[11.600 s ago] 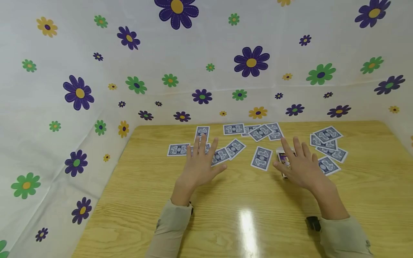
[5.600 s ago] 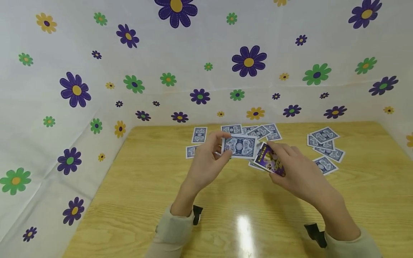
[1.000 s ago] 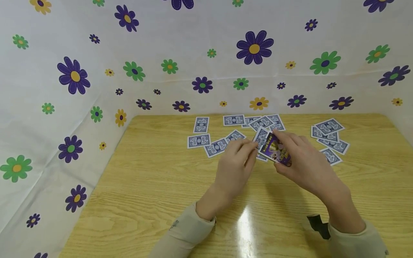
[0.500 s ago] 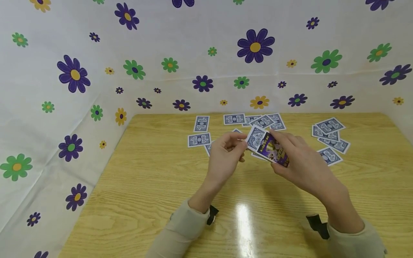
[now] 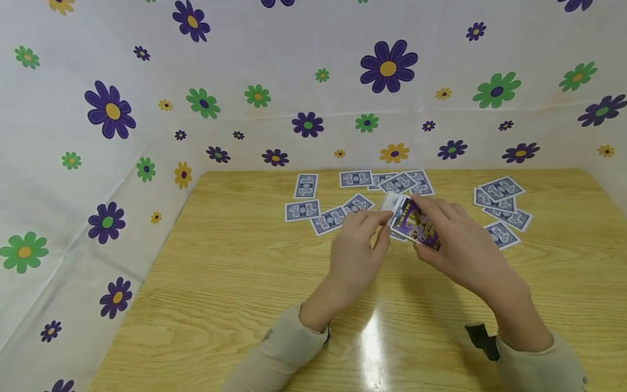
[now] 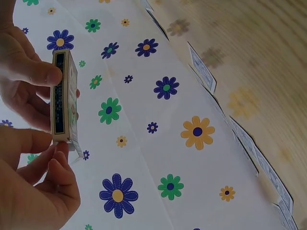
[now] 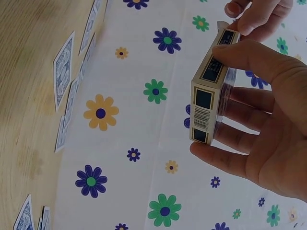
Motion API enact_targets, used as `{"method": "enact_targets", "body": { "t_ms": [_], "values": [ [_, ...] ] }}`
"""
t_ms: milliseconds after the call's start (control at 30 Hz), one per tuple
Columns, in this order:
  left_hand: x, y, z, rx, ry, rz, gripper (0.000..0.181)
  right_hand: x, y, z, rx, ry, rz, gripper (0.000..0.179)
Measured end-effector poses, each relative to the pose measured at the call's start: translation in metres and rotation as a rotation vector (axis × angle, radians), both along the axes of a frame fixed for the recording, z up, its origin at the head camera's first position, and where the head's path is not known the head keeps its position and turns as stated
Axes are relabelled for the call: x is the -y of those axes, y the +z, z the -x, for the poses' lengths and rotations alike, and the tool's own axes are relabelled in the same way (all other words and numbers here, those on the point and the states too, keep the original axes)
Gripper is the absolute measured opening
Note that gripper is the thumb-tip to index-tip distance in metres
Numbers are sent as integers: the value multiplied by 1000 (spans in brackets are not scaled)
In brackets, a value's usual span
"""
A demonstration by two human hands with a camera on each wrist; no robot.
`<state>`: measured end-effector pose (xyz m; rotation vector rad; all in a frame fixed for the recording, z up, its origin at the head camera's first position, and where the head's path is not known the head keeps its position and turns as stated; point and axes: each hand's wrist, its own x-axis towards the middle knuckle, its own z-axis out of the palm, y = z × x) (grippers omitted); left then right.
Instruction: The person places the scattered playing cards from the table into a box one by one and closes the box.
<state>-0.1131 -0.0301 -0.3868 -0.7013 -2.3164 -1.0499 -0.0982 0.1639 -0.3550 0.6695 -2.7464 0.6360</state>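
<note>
My right hand (image 5: 462,247) grips a purple-fronted card box (image 5: 416,224) by its sides, tilted above the table. In the right wrist view the thumb presses the box's narrow side and the fingers lie behind it. The box's end is open, with a pale flap (image 5: 390,201) sticking out. A narrow strip of a blue-backed playing card (image 5: 398,209) shows at the mouth. My left hand (image 5: 357,253) has curled fingers at that end, thumb and fingertips pinching at the card's edge. The left wrist view shows these fingertips (image 6: 60,146) against the box's end.
Blue-backed cards lie face down on the wooden table (image 5: 220,272): several at the left (image 5: 329,220), an overlapping group at the back (image 5: 398,183) and another group at the right (image 5: 499,189). One is partly hidden beneath the box. A flowered cloth (image 5: 274,65) hangs behind.
Seconds ago both hands were spread over the cards and the box lay on the table. Since half a second ago the card has slid deeper into the box, and my left hand has moved right.
</note>
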Motion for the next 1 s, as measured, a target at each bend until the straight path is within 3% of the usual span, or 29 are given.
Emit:
{"method": "enact_targets", "body": {
  "t_ms": [133,400,500,767,1000],
  "values": [
    [-3,-1,-2,8,5,81,25,0,0,0,5,-10,-8,79],
    [-4,-1,-1,260,-76,-5,29,-2,-2,1,31,-25,-38,81],
    [-4,-2,0,313,-91,-7,29,-2,-4,2,52,-25,-54,82],
    [4,0,10,294,-138,-97,30,-5,-1,5,82,-38,-9,81],
    [22,1,25,297,-50,-174,27,-7,-1,6,99,-39,1,82]
  ]
}}
